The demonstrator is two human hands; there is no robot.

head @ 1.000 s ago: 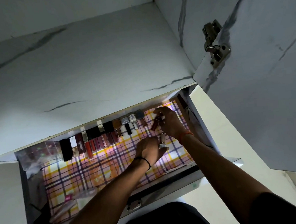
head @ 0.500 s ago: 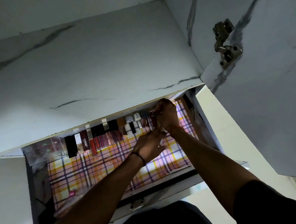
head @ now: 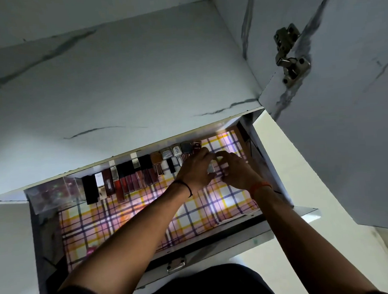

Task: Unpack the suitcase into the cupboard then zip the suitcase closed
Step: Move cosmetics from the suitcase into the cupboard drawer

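Item: pulled-out cupboard drawer (head: 217, 243), pale panels, lined with a pink, yellow and purple checked sheet (head: 129, 219).

Contents: a row of small upright cosmetic tubes and bottles (head: 142, 172), dark, red, brown and silver-capped, standing shoulder to shoulder along the drawer's back edge; long axes run front to back in this view, the row itself runs left to right. A clear plastic box (head: 52, 194) sits at the row's left end.

Left hand (head: 195, 169): fingers curled at the row's right end, touching or just beside the last maroon-capped tube (head: 197, 146); what it grips cannot be told.

Right hand (head: 237, 171): fingers bent, meeting the left hand's fingertips; a small pale item seems pinched between the two, identity unclear.

Governing relation: the free slot lies just right of the maroon-capped tube, directly ahead of both hands; the right hand is nearer it.

Suitcase: not in view.
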